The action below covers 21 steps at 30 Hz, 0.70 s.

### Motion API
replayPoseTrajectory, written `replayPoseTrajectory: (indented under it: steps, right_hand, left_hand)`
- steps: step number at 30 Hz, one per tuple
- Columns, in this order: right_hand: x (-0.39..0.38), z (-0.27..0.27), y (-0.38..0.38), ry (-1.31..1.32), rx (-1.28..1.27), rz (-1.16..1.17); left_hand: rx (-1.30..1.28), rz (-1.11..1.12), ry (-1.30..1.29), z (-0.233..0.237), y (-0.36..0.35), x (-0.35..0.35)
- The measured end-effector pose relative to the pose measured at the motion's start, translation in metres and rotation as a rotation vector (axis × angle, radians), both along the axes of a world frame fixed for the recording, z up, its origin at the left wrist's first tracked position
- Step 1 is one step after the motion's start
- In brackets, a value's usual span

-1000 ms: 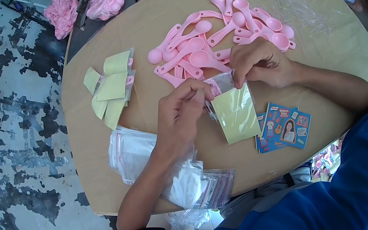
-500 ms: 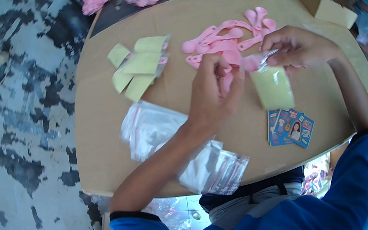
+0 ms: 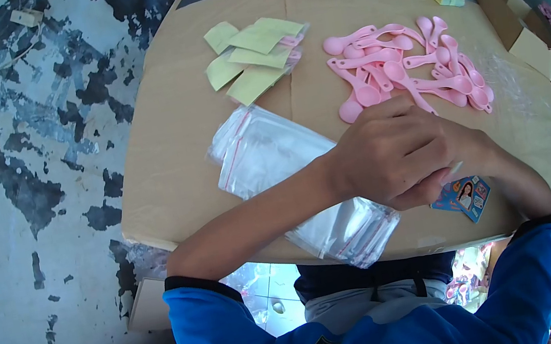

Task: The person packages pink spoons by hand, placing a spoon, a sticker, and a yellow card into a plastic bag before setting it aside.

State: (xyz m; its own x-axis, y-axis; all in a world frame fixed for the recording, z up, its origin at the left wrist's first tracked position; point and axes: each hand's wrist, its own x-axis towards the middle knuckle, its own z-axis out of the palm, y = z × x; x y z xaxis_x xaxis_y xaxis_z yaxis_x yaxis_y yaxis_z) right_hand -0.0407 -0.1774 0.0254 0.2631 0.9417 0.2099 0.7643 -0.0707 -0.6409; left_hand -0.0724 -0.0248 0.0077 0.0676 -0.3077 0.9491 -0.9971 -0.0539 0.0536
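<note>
At the far left, the patchy floor (image 3: 21,194) is running alongside the curved edge of the table (image 3: 174,138), whose brown surface is showing between that edge and the bags. The left forearm (image 3: 260,211) is slanting inward from the near left edge and crossing over the clear resealable bags (image 3: 275,150), which are lying in overlapping stacks and reaching the near edge. Beyond these bags, the bagged yellow-green cards (image 3: 256,61) are lying fanned in a loose pile, with brown surface showing between them and the pink measuring spoons (image 3: 394,70).

The left hand (image 3: 398,154) is bending down at the wrist, back upward, its fingers curling closely together and overlapping the right hand (image 3: 465,138). The hands are hovering just on the near side of the spoons. A sliver of clear film (image 3: 454,171) is showing at the fingers; the hands are hiding the rest, so what each is clamping cannot be told.

The blue printed cards (image 3: 472,198) are lying just nearer the body, partly covered. The right forearm (image 3: 520,180) is angling in from the near right edge. Farther right, thin clear plastic scraps (image 3: 507,83) are lying between the spoons and the open cardboard box (image 3: 535,56).
</note>
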Motion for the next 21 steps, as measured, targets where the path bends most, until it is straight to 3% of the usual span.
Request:
replayPoseTrajectory:
  steps: [6, 9, 12, 14, 18, 21]
  right_hand:
    - [-0.025, 0.001, 0.031, 0.189, 0.177, -0.005]
    - [-0.020, -0.003, 0.040, 0.147, 0.168, 0.004]
    - [-0.015, -0.008, 0.042, 0.400, 0.320, 0.039]
    - [-0.015, -0.008, 0.041, 0.404, 0.389, -0.011]
    - [-0.001, -0.005, 0.024, -0.007, 0.230, -0.203]
    - [0.009, 0.013, 0.001, 0.108, 0.129, -0.399]
  left_hand:
    - [-0.057, 0.023, -0.008, 0.020, 0.014, 0.005]
    - [-0.097, 0.075, -0.061, 0.025, 0.017, 0.011]
    - [-0.104, 0.084, -0.075, 0.031, 0.023, 0.015]
    - [-0.125, 0.075, -0.054, 0.031, 0.023, 0.017]
    - [-0.083, 0.067, 0.006, 0.032, 0.020, 0.010]
    - [0.056, 0.069, -0.031, 0.027, 0.018, 0.007]
